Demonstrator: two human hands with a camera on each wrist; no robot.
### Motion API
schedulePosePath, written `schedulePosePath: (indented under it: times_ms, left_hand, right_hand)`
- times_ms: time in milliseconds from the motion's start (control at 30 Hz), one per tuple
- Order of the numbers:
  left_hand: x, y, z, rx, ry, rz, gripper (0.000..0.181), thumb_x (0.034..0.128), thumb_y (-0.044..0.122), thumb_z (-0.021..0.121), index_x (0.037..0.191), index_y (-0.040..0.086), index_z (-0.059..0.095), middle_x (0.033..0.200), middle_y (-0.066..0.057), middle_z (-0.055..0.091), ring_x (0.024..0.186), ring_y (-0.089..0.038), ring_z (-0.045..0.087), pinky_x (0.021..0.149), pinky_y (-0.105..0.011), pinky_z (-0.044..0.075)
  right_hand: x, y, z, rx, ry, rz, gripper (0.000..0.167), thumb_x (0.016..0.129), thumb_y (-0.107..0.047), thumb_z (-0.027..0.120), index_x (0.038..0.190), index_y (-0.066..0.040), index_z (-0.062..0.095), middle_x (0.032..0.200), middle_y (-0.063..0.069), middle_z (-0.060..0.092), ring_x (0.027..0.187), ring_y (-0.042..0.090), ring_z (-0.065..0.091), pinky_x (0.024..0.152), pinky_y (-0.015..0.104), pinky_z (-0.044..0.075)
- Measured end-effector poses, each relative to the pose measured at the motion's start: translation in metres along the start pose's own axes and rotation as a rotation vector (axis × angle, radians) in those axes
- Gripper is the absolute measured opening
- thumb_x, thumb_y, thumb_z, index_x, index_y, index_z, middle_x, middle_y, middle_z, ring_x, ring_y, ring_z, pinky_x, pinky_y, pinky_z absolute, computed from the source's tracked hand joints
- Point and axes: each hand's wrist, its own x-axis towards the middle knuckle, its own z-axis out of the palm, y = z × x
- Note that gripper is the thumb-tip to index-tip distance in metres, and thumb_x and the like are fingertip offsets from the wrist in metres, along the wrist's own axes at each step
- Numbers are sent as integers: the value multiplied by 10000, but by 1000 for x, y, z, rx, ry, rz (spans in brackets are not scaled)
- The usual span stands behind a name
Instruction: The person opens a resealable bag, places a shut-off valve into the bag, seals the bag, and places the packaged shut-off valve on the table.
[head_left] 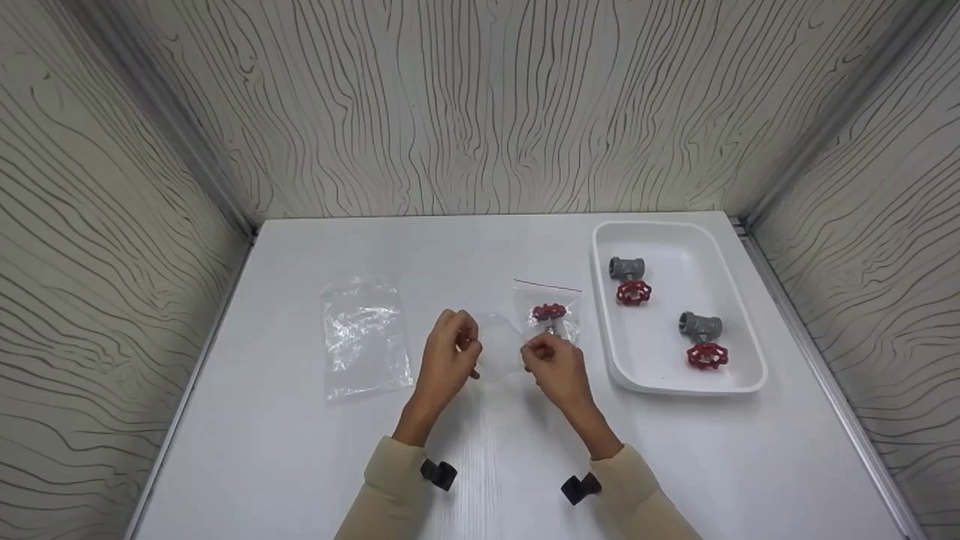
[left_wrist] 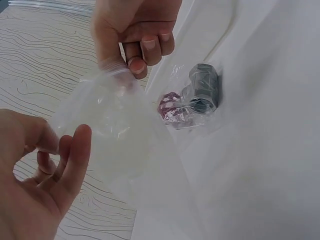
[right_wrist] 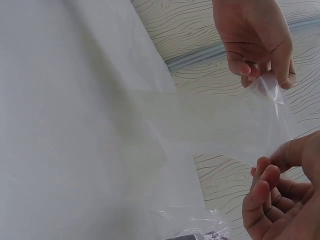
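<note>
A clear plastic zip bag (head_left: 499,349) hangs stretched between my two hands. My left hand (head_left: 450,349) pinches one side of its top edge and my right hand (head_left: 556,367) pinches the other. In the left wrist view the bag (left_wrist: 117,135) looks see-through, with nothing visible inside. The right wrist view shows its mouth end (right_wrist: 272,95) gripped by both hands, the rest hanging over the table. Just beyond my right hand lies a sealed bag holding a valve with a red handwheel (head_left: 549,310); its grey body (left_wrist: 204,87) shows in the left wrist view.
Another clear plastic bag (head_left: 364,337) lies flat on the table, left of my left hand. To the right, a white tray (head_left: 649,379) holds two grey valves with red handwheels (head_left: 634,292). Patterned panels (head_left: 480,112) enclose the table at the back and sides.
</note>
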Motion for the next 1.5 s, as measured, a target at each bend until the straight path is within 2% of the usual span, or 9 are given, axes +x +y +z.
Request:
schedulePosePath:
  times_ms: [167, 367, 467, 600, 700, 833, 967, 1267, 1500]
  left_hand:
    - [0, 0, -1, 32, -12, 15, 254, 951, -82, 587, 920, 105, 756, 1032, -48, 500, 716, -92, 594, 556, -234, 612]
    - [1, -6, -6, 98, -96, 81, 159, 992, 3, 642, 1016, 113, 755, 1135, -63, 545, 752, -71, 644, 648, -214, 602]
    - [0, -9, -8, 173, -167, 97, 124, 1007, 86, 662, 1077, 136, 751, 1206, -44, 573, 847, -84, 660, 740, -251, 612]
    - [-4, -13, -11, 258, -271, 106, 228, 986, 135, 641, 1205, 140, 708, 1316, -19, 579, 1028, -161, 695, 881, -373, 640]
    - [-5, -15, -13, 330, -303, 124, 299, 961, 150, 684, 1260, 152, 679, 1360, 3, 577, 1141, -204, 696, 922, -419, 631]
    - [-6, -17, -14, 432, -289, 161, 274, 967, 231, 793, 1218, 166, 705, 1345, 9, 594, 1204, -206, 683, 963, -406, 620]
    - [-6, -18, -16, 501, -260, 197, 246, 970, 338, 806, 1141, 185, 717, 1315, 5, 620, 1208, -195, 672, 1006, -380, 612]
    - [-5, -22, -18, 489, -240, 263, 230, 1011, 373, 724, 1128, 183, 668, 1179, 29, 675, 1112, -150, 681, 973, -336, 612]
    - [-5, -24, -18, 488, -223, 307, 242, 1023, 338, 742, 1145, 151, 651, 1188, 4, 661, 1106, -159, 675, 953, -344, 617]
  right_hand:
    - [1, -1, 1, -19, -15, 7, 69, 974, -61, 704, 930, -37, 751, 739, 37, 711, 604, 112, 611, 508, 211, 501]
    - [3, -2, 0, -3, -28, 8, 70, 969, -70, 718, 921, -39, 758, 730, 44, 715, 584, 122, 608, 496, 214, 487]
    - [3, -1, -1, -5, -38, 6, 75, 973, -84, 719, 937, -35, 763, 739, 48, 719, 604, 162, 634, 497, 218, 486]
    - [3, -1, -2, -7, -52, 14, 88, 985, -97, 713, 962, -29, 764, 749, 59, 717, 620, 189, 641, 501, 215, 487]
    - [4, -1, -3, -1, -64, 19, 99, 992, -106, 709, 972, -25, 763, 748, 73, 718, 590, 145, 607, 490, 210, 482]
    - [5, -2, -5, 14, -78, 27, 103, 994, -107, 706, 978, -25, 767, 744, 119, 724, 545, 102, 562, 469, 198, 468]
    - [6, -1, -6, 21, -84, 49, 98, 995, -104, 709, 985, -30, 772, 751, 142, 724, 532, 100, 545, 459, 190, 452]
    - [9, 3, -10, 12, -65, 41, 84, 992, -91, 709, 969, -42, 774, 722, 62, 707, 526, 100, 549, 451, 198, 448]
    - [9, 5, -12, 6, -143, 27, 81, 1001, -102, 715, 992, -50, 777, 728, 59, 702, 528, 91, 534, 463, 204, 444]
